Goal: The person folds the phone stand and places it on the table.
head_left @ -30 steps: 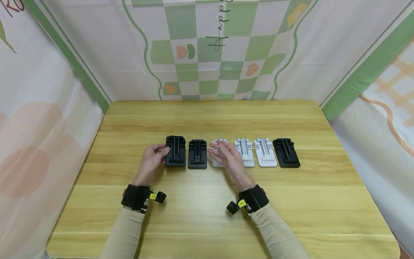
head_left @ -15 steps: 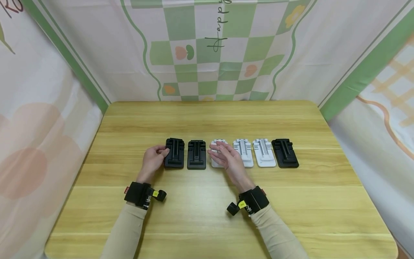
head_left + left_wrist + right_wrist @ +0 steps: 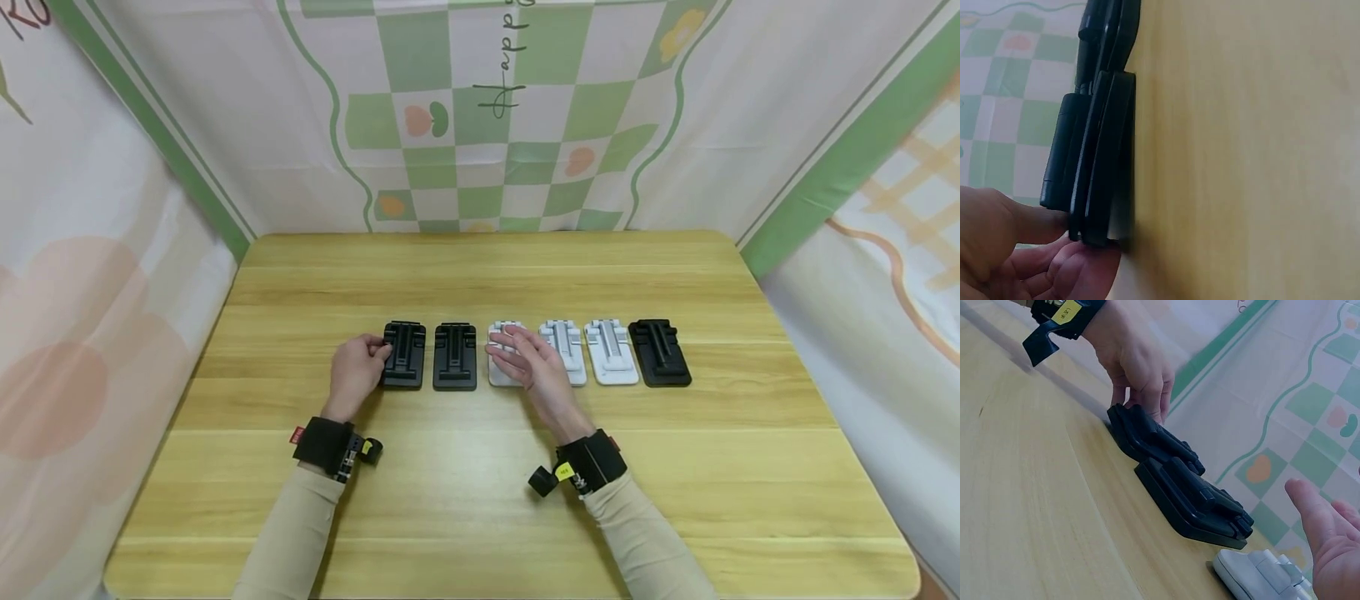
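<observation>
My left hand [image 3: 354, 375] pinches the left edge of a folded black phone stand [image 3: 405, 358], the leftmost in a row. In the left wrist view the thumb [image 3: 1035, 223] presses its top side and curled fingers [image 3: 1085, 272] are under the edge, which sits slightly off the tabletop. A second black phone stand [image 3: 454, 358] lies just to its right. Over a white phone stand [image 3: 501, 377] hovers my right hand [image 3: 543, 379], fingers loosely extended and holding nothing. That hand partly hides this stand and the neighbouring white phone stand [image 3: 572, 350].
Further right in the row lie another white phone stand [image 3: 612, 354] and a black phone stand [image 3: 662, 354], all folded flat. The wooden table [image 3: 465, 517] is bordered by a patterned cloth [image 3: 420, 183] at the back and sides.
The leftmost black phone stand has come down to the tabletop in line with the others, my left hand keeping its pinch. My right hand has stayed nearly in place.
</observation>
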Available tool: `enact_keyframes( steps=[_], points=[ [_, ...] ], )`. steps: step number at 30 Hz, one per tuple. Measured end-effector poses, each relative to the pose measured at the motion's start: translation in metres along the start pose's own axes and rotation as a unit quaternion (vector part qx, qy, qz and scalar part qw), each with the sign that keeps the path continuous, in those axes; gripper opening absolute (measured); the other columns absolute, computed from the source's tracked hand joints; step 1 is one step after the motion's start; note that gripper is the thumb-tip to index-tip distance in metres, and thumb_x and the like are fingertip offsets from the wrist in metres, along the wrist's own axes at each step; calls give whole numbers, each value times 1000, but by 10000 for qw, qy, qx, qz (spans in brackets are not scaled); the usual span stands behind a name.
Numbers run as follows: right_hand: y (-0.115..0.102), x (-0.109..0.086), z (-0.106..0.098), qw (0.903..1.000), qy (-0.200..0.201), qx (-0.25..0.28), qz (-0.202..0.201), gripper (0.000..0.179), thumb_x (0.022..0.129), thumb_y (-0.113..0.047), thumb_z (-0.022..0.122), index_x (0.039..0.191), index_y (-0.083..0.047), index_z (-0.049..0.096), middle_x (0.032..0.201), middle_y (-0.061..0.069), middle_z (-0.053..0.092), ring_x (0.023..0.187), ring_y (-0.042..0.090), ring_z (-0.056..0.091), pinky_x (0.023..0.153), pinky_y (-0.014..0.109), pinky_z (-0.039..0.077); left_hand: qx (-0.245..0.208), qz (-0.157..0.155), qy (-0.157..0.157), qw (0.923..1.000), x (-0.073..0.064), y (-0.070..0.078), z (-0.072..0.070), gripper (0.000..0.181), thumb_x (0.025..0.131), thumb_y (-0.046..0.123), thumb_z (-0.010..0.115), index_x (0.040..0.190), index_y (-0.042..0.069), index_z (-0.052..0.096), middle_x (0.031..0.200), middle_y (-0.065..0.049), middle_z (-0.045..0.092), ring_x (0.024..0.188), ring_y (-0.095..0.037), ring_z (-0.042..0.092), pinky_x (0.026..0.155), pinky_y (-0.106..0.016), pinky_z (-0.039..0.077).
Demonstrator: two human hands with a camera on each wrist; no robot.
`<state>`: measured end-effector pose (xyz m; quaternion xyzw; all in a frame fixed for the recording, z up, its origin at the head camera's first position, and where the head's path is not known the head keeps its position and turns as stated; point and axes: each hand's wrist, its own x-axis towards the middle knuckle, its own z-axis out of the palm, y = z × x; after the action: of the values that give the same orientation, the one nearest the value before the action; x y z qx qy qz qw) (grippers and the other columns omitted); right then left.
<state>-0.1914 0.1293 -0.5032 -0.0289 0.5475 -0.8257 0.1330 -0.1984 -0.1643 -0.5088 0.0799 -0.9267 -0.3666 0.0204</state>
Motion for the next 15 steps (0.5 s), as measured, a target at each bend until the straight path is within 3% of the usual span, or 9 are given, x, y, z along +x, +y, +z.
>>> enact_keyframes(
  steps=[6,15],
  points=[
    [0,0,0,10000,-32,-34,-41,50,111,-21,47,151,8,35,148,35,47,116,21,70,103,36,53,263,124,198,9994,2,-2,3,20,101,8,64,110,-7,74,104,-23,75,86,-34,71,72,-45,56],
    [2,2,-6,10000,-9,-62,-58,54,110,-25,50,151,7,35,147,33,49,117,21,69,104,35,52,202,155,203,9995,1,-3,4,21,101,10,65,110,-6,75,102,-23,76,83,-33,71,67,-41,54]
  ],
)
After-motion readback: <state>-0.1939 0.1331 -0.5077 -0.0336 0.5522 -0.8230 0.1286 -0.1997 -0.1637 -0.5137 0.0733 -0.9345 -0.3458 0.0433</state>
